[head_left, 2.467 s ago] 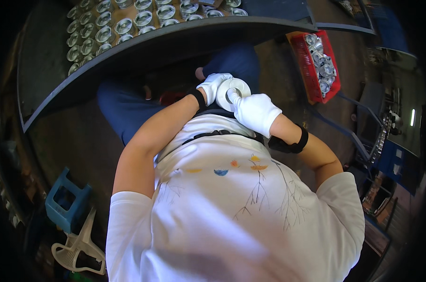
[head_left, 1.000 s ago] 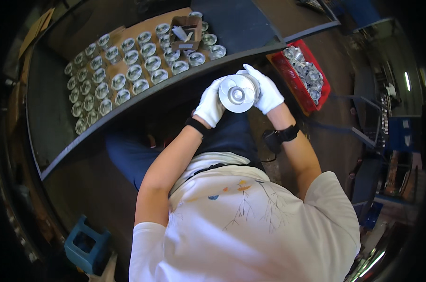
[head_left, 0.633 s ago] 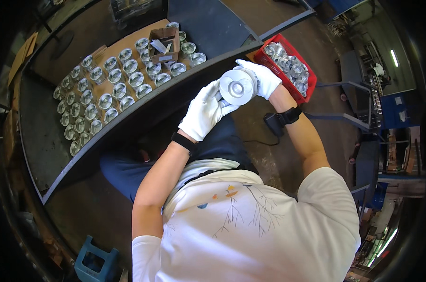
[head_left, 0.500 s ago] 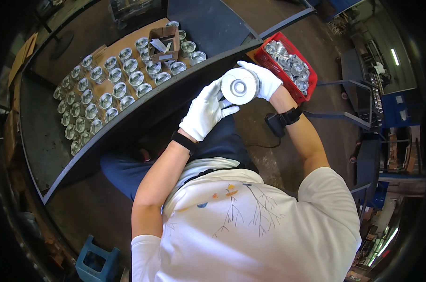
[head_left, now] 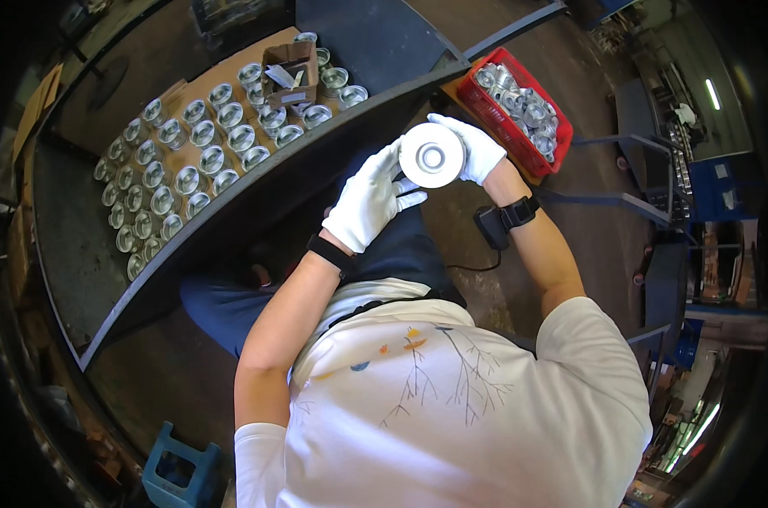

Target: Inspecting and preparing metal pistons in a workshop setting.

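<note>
Between my two gloved hands, above my lap, is a round, shiny metal cup-shaped part (head_left: 416, 167) with a flat face and a ringed hollow in its middle. My left hand (head_left: 368, 200), in a white glove, grips its left rim, thumb beneath the lower edge. My right hand (head_left: 479, 152), also gloved in white, wraps round the right side; some of its fingers are hidden behind the part. Many similar metal cups (head_left: 212, 159) stand in rows on a cardboard sheet (head_left: 177, 108) to the left.
The dark metal table (head_left: 74, 296) has a raised curved edge beside my left arm. An open cardboard box (head_left: 303, 52) stands among the cups. At the upper right a red plastic basket (head_left: 492, 110) holds more metal parts. A blue stool (head_left: 206, 474) is at lower left.
Both hands stay on the metal part, its face tilted very slightly. The table and cups have shifted a little left in view, and the basket a little right and up.
</note>
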A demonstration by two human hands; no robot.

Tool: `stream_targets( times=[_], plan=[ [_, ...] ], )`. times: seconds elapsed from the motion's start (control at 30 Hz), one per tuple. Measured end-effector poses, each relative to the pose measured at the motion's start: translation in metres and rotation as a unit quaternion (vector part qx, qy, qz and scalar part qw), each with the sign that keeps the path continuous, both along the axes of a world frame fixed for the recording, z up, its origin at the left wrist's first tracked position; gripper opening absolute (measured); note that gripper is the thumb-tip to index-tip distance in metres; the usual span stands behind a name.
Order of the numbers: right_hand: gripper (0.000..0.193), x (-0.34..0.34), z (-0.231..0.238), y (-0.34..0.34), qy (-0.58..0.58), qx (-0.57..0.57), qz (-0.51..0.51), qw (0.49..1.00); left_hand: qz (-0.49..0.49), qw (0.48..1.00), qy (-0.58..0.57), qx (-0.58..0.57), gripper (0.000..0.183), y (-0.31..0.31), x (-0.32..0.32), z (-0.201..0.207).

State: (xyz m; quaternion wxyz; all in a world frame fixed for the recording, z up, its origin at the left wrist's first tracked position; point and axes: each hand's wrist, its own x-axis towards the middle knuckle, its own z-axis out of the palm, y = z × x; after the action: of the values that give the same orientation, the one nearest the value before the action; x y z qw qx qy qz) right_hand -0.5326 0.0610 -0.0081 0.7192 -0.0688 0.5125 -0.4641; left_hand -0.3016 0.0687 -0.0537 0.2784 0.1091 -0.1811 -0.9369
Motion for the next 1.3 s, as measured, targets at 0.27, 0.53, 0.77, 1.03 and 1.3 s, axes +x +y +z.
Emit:
stream_targets(
  times=[0.27,0.53,0.77,1.03,1.3],
  plan=[
    [0.027,-0.019,0.003,-0.015,0.088,0.004,0.095,0.992,-0.017,0.995,0.033,0.092,0.051,0.004,-0.013,0.001],
    [0.030,0.004,0.000,-0.032,0.223,-0.023,0.269,0.937,-0.094,0.989,0.021,0.114,0.061,-0.005,-0.018,0.011],
    [0.041,0.025,0.013,-0.008,0.265,-0.243,0.202,0.911,-0.029,0.941,0.149,0.303,0.060,-0.006,-0.008,0.014],
    [0.031,0.017,-0.034,-0.008,0.224,-0.199,0.104,0.948,-0.027,0.944,0.139,0.297,0.066,0.004,-0.010,0.010],
    [0.029,0.002,-0.055,-0.019,0.140,-0.173,0.143,0.964,-0.080,0.945,0.164,0.273,0.077,0.009,-0.012,0.000]
  ],
)
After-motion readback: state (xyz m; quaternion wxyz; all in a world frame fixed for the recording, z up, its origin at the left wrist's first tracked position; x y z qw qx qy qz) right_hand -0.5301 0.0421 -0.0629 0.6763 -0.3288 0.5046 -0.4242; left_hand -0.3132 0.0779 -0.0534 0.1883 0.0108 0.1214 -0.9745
